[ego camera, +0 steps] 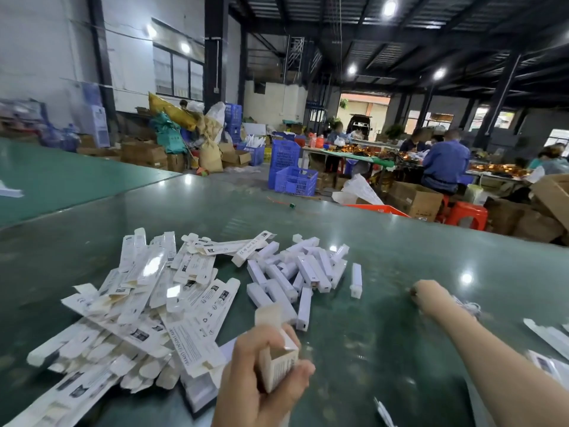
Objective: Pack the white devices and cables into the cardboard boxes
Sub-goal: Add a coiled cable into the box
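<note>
- Left hand [264,377] grips an open-ended box [277,349], nearest the camera.
- Right hand [429,295] reaches across the green table [385,241], fingers closed on a white cable [469,308].
- White devices [295,272] piled mid-table.
- Flat boxes [138,303] heaped left.

Worktop [385,241]: dark green, glossy, reflecting the ceiling lamps. Lying on it at left, a loose heap of flat white cardboard boxes [147,303] with printed panels and open end flaps; just right of the heap, a pile of white devices [295,272], small oblong blocks lying crosswise over one another, and one single device [356,280] a little apart to the right. At the right edge, white cables [468,306], blurred, and further flat white cartons [551,337].
</note>
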The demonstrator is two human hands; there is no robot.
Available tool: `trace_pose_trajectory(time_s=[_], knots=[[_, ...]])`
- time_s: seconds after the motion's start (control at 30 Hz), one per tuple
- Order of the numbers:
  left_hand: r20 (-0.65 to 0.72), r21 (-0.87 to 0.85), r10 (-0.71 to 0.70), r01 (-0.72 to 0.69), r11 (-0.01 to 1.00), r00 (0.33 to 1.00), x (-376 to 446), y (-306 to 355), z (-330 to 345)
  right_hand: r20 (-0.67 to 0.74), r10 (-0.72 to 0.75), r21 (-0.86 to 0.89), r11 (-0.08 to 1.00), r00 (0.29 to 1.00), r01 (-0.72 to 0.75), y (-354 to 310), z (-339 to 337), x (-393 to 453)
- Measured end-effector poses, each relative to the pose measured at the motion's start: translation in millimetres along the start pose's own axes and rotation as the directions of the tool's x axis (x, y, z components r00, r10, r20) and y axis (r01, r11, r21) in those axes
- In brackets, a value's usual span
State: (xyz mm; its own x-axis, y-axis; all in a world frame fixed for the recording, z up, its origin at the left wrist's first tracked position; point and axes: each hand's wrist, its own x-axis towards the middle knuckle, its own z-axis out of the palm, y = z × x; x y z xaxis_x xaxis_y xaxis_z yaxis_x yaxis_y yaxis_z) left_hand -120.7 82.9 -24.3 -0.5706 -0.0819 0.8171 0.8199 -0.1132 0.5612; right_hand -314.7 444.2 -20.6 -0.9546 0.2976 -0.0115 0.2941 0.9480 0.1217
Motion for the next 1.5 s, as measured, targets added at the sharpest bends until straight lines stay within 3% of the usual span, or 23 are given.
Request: trace_pose_trajectory(time_s=[0.2, 0.37, 0.43, 0.63, 0.8, 0.87, 0.97, 1.03, 1.1, 1.13, 1.17, 1.3, 1.5], knots=[[0.015, 0.071, -0.025, 0.024, 0.997, 1.0, 4, 9, -2, 0.0, -0.028, 0.069, 0.997, 1.0, 0.028, 0, -3, -15], [0.036, -0.007, -0.007, 0.007, 1.0, 0.999, 4, 14, -7, -0.082, -0.013, 0.364, 0.93, 0.997, 0.042, -11, -8, -36], [0.027, -0.036, -0.008, 0.009, 0.999, 1.0, 5, 15, -8, -0.037, -0.061, 0.456, 0.887, 0.997, 0.072, -17, -10, -43], [0.096, 0.019, -0.033, 0.032, 0.999, 0.995, -2, 13, -6, 0.047, -0.166, 0.526, 0.842, 0.985, 0.117, -21, -22, -54], [0.139, 0.017, 0.001, -0.003, 1.0, 0.99, 0, 14, -5, 0.058, -0.16, 0.522, 0.846, 0.985, 0.107, -23, -30, -70], [0.138, 0.0, -0.012, 0.012, 1.0, 0.99, 3, 13, -5, -0.07, -0.178, 0.661, 0.729, 0.982, 0.179, -40, -53, -88], [0.152, 0.011, -0.037, 0.036, 0.999, 0.988, 3, 13, -3, -0.289, -0.321, 0.896, 0.241, 0.902, 0.373, -83, -106, -147], [0.166, 0.019, -0.065, 0.063, 0.998, 0.984, 2, 13, -1, -0.411, -0.577, 0.878, -0.043, 0.706, 0.476, -105, -138, -203], [0.185, 0.032, -0.08, 0.076, 0.997, 0.979, 2, 12, 0, -0.395, -0.777, 0.874, -0.154, 0.491, 0.46, -122, -160, -249], [0.188, 0.057, -0.082, 0.072, 0.996, 0.979, 2, 13, 0, -0.345, -0.831, 0.88, -0.125, 0.436, 0.458, -127, -166, -263], [0.192, 0.082, -0.076, 0.061, 0.995, 0.978, 1, 12, 1, -0.308, -0.848, 0.87, -0.067, 0.431, 0.488, -132, -171, -271], [0.164, 0.073, -0.088, 0.077, 0.994, 0.982, 1, 16, 2, -0.275, -0.811, 0.75, 0.156, 0.517, 0.643, -143, -173, -275], [0.169, 0.077, -0.051, 0.038, 0.996, 0.984, 2, 16, 2, -0.278, -0.762, 0.706, 0.25, 0.584, 0.663, -144, -176, -279]])
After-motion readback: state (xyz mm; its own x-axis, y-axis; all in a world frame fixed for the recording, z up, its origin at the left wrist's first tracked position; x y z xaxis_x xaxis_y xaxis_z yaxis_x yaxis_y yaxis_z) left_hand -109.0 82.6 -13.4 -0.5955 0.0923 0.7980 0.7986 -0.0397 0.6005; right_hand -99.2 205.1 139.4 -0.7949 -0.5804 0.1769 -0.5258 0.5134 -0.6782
